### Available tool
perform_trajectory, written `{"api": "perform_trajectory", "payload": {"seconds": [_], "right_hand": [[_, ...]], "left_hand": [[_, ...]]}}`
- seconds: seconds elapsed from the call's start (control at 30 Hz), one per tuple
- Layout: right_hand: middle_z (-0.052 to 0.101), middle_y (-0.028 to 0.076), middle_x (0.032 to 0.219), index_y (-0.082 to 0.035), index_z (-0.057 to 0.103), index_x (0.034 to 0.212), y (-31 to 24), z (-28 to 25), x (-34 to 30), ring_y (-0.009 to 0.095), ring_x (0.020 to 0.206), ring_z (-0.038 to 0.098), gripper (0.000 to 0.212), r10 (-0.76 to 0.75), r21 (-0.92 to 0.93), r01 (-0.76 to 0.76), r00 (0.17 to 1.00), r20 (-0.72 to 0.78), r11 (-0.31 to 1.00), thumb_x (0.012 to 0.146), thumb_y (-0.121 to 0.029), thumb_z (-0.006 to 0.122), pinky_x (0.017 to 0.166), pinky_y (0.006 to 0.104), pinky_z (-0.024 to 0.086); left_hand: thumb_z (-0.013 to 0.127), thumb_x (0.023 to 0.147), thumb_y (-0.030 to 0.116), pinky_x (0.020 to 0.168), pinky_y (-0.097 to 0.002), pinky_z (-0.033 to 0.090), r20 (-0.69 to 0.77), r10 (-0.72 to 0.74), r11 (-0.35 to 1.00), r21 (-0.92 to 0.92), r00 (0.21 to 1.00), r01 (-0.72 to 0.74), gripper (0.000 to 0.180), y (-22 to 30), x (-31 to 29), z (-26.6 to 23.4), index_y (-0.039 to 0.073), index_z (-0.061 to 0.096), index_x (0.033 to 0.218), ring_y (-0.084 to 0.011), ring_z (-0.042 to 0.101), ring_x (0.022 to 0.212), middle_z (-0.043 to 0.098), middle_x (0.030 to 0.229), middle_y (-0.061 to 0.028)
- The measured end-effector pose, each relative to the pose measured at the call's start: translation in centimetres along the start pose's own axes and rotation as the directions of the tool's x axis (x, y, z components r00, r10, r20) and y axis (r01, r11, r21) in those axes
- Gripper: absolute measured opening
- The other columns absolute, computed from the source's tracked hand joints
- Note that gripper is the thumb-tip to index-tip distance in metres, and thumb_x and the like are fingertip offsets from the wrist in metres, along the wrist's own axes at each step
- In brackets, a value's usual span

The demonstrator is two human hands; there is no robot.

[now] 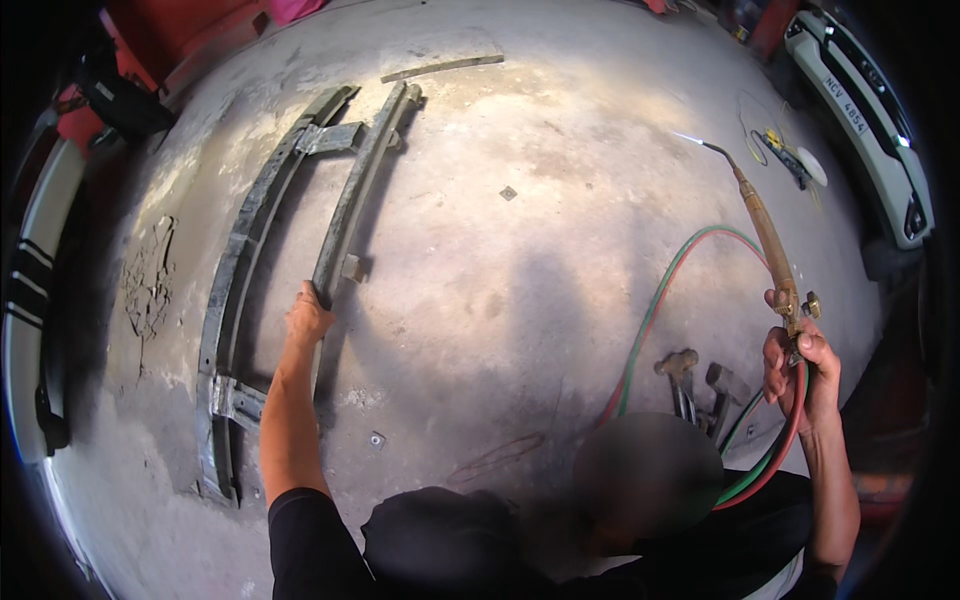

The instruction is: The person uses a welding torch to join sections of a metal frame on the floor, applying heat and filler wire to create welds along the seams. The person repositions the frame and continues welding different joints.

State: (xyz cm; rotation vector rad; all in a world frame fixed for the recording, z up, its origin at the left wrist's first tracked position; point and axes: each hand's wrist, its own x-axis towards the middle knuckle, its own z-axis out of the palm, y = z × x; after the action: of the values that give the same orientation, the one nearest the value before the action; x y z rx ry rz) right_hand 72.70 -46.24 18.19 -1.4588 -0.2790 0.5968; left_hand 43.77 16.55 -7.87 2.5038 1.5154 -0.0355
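Torch (765, 235), lit, gripped in my right hand (800, 365); left hand (307, 318) fingers wrap the steel frame (345, 215). Heating stage; next, aim flame precisely.

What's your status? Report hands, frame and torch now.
Left hand gripping the long metal frame on the concrete floor. Right hand holding the lit torch, raised away from frame. Hammers and hoses alongside.

The left arm stretches straight toward twelve o'clock, its hand (307, 315) closed in a grip at the end of the reach. The right forearm rises toward one o'clock, elbow bent, hand (800, 365) clenched in a fist, knuckles outward.
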Motion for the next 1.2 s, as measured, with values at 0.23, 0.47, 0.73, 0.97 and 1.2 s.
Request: {"api": "perform_trajectory", "payload": {"seconds": [0.23, 0.47, 0.73, 0.97, 1.2], "right_hand": [[0.054, 0.005, 0.068, 0.004, 0.04, 0.149, -0.9, 1.9, -0.1, 0.013, 0.041, 0.05, 0.081, -0.022, 0.011, 0.021, 0.998, 0.066, 1.0, 0.086, -0.04, 0.065, 0.037, 0.028, 0.051], [0.054, 0.005, 0.07, 0.005, 0.038, 0.151, -1.2, 2.9, 0.6, 0.012, 0.041, 0.05, 0.082, -0.053, 0.027, 0.049, 0.983, 0.176, 0.998, 0.086, -0.038, 0.065, 0.038, 0.0279, 0.052], [0.052, 0.003, 0.074, 0.005, 0.034, 0.155, -0.6, 2.8, 1.1, 0.009, 0.043, 0.048, 0.089, -0.05, -0.021, 0.056, 0.976, 0.211, 0.998, 0.086, -0.042, 0.066, 0.037, 0.0244, 0.049], [0.05, 0.002, 0.072, 0.012, 0.034, 0.153, 0.3, 2.8, 1.0, 0.007, 0.042, 0.045, 0.088, -0.168, -0.014, 0.174, 0.967, 0.191, 0.985, 0.09, -0.043, 0.064, 0.034, 0.0215, 0.045], [0.048, 0.001, 0.075, 0.01, 0.031, 0.155, 1.5, 3.3, 1.0, 0.006, 0.046, 0.043, 0.085, -0.153, -0.004, 0.156, 0.972, 0.178, 0.988, 0.093, -0.041, 0.061, 0.038, 0.0207, 0.043]], "left_hand": [[0.08, 0.071, 0.018, 0.106, -0.0627, 0.041, 0.106, 0.084, 0.996, -0.015, 0.991, -0.083, 0.066, -0.2, -8.4, -2.0, 0.005, 0.048, 0.127, -0.0438, 0.066, 0.116, 0.066, 0.124, -0.0247], [0.078, 0.072, 0.016, 0.104, -0.0585, 0.043, 0.226, 0.202, 0.978, 0.007, 0.953, -0.209, 0.067, 0.3, -18.9, -3.7, 0.001, 0.047, 0.128, -0.0439, 0.065, 0.115, 0.065, 0.122, -0.0254], [0.08, 0.072, 0.015, 0.1, -0.0465, 0.044, 0.344, 0.31, 0.925, 0.108, 0.887, -0.365, 0.085, -1.6, -33.4, 0.1, -0.003, 0.04, 0.145, -0.0372, 0.061, 0.118, 0.058, 0.122, -0.0208], [0.055, 0.096, 0.039, 0.104, -0.0433, 0.039, 0.298, 0.356, 0.931, -0.033, 0.886, -0.363, 0.066, -1.9, -39.7, 1.2, -0.001, 0.043, 0.147, -0.0375, 0.059, 0.118, 0.058, 0.124, -0.0204], [0.059, 0.102, 0.057, 0.101, -0.0501, 0.052, 0.21, -0.31, 0.049, -0.971, 0.927, 0.236, 0.084, -5.7, -34.0, 3.7, -0.002, 0.032, 0.155, -0.0387, 0.064, 0.12, 0.055, 0.142, -0.0268]]}}
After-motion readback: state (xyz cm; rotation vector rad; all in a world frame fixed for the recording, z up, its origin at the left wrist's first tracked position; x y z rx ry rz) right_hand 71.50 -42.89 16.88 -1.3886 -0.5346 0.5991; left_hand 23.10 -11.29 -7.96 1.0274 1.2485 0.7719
